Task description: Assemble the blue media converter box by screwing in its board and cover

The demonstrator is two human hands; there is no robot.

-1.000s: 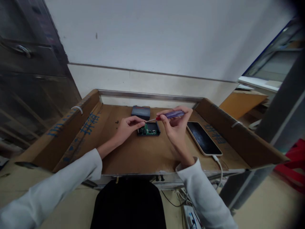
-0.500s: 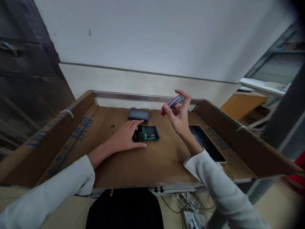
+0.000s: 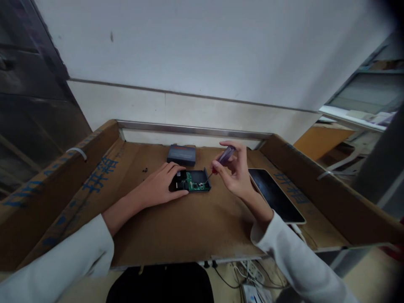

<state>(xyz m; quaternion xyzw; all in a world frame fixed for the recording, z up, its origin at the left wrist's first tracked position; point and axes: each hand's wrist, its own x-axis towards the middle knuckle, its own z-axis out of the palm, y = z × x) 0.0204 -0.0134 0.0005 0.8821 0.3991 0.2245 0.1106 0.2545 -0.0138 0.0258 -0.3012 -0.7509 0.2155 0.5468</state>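
A small black case with a green circuit board [image 3: 193, 181] inside lies open on the cardboard-covered table [image 3: 189, 223]. My left hand [image 3: 159, 185] rests on the case's left end, fingers curled round it and holding it still. My right hand [image 3: 235, 172] is closed on a purple-handled screwdriver [image 3: 221, 159], held steeply. Its thin tip points down into the right part of the board. A grey-blue lid [image 3: 181, 155] of the case lies just behind, near the back edge.
A phone [image 3: 275, 194] with a dark screen lies to the right of my right hand, a cable at its near end. A few tiny dark screws [image 3: 145, 170] sit left of the case. Raised cardboard walls [image 3: 63, 176] flank both sides. A power strip [image 3: 252, 290] lies below the front edge.
My right hand came down from its raised position, bringing the screwdriver tip onto the board. My left hand shifted from pinching near the tip to holding the case's left end.
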